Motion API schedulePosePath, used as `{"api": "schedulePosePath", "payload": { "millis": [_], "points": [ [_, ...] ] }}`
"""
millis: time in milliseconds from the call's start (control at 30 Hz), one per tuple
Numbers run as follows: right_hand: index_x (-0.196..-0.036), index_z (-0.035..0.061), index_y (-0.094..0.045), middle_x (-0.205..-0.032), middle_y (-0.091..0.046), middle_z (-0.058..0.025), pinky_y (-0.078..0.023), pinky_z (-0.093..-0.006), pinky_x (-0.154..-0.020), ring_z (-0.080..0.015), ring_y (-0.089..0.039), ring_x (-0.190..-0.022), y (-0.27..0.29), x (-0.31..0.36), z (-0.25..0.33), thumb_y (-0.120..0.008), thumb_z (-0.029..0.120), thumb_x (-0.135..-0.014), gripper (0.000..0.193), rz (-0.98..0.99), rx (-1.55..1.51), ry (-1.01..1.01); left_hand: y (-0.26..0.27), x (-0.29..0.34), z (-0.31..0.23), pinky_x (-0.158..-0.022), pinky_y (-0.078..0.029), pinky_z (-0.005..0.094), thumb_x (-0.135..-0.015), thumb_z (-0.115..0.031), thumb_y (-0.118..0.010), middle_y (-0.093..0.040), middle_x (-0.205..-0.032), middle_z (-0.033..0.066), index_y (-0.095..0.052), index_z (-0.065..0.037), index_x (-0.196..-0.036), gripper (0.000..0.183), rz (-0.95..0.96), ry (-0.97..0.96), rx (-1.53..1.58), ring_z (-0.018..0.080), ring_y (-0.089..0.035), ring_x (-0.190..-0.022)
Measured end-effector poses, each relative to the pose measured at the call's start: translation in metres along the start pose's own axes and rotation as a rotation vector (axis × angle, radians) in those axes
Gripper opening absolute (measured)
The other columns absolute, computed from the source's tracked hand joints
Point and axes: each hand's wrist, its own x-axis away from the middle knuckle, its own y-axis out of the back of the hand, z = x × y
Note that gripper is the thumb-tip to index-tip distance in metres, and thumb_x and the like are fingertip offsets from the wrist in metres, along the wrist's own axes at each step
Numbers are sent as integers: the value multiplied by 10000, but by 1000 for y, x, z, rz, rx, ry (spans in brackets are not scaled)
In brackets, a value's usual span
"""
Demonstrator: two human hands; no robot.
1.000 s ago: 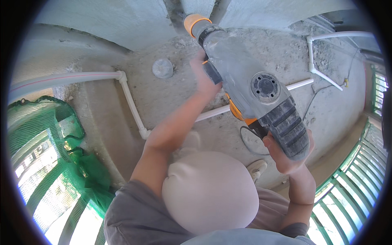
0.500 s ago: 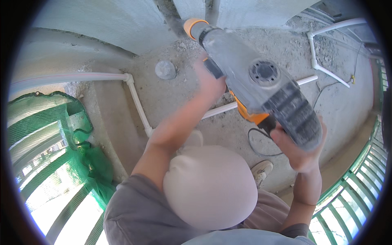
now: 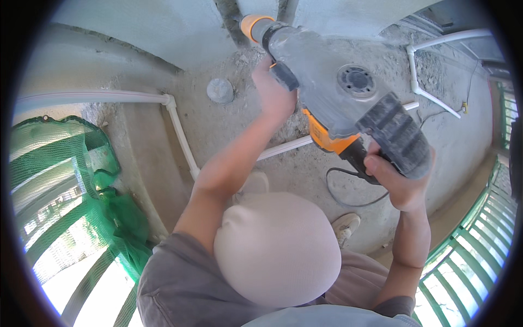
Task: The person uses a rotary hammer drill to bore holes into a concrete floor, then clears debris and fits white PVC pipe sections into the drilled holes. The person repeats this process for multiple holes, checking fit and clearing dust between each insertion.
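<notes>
Hiding part of white pipe (image 3: pixel 286 148): drill (image 3: pixel 324 73) | near shoe (image 3: pixel 347 226): black cable (image 3: pixel 353 205)

Drill (image 3: pixel 327 71) over the floor pipe (image 3: pixel 286 147), netting (image 3: pixel 122 218) far left, railing (image 3: pixel 469 252) far right

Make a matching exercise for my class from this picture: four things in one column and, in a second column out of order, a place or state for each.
Column 1
1. Left hand
2. Right hand
3. Green netting
4. Dark cord

Column 2
A. Curving in a loop
B. At the rear end of the power tool
C. Hanging at the far left of the picture
D. Near the tool's orange collar

Right pairs: 1-D, 2-B, 3-C, 4-A
</notes>
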Motion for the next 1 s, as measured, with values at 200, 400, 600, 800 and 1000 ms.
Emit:
{"api": "schedulePosePath", "payload": {
  "millis": [200, 400, 600, 800, 1000],
  "points": [
    [-1010, -21, -735, -847, -729, -39, -516, -280, -681, -108, -631, -740, 13, -22, 28, -840, 5, -765, 268, 34, 167, 17, -18, -15, 34, -957, -494, 421, -809, 0, -742, -676, -1073, 170, -618, 84, -1195, 414, -144, 79, 238, 268, -651, -1062],
    [-991, -11, -744, -837, -732, -38, -510, -276, -648, -113, -642, -713, 6, -34, 48, -819, -10, -770, 234, 24, 151, 82, -16, -16, 58, -1094, -419, 446, -771, 45, -685, -527, -1274, 214, -432, 77, -1398, 677, -54, 62, -173, 350, -560, -1223],
    [-930, 6, -711, -783, -654, -12, -464, -228, -563, -73, -577, -648, -11, -53, 90, -807, 20, -778, 180, 20, 251, -1, -8, -25, 51, -1139, -381, 440, -825, 5, -679, -503, -1309, 206, -364, 49, -1413, 669, 53, -11, -186, 329, -524, -1258],
    [-995, 0, -709, -831, -666, -13, -463, -227, -578, -71, -577, -663, -20, -50, 99, -792, 15, -780, 231, 47, 316, 63, -10, -31, 28, -1081, -447, 430, -855, 55, -652, -510, -1345, 202, -370, 27, -1398, 612, -89, 416, 568, 297, -532, -1264],
    [-967, -20, -706, -799, -669, -15, -473, -243, -594, -75, -595, -654, -11, -32, 55, -796, 31, -787, 208, 15, 15, -56, -4, -10, 22, -1020, -500, 424, -881, 60, -664, -540, -1333, 198, -359, 35, -1432, 631, 36, 295, 129, 304, -572, -1229]
  ]
}}
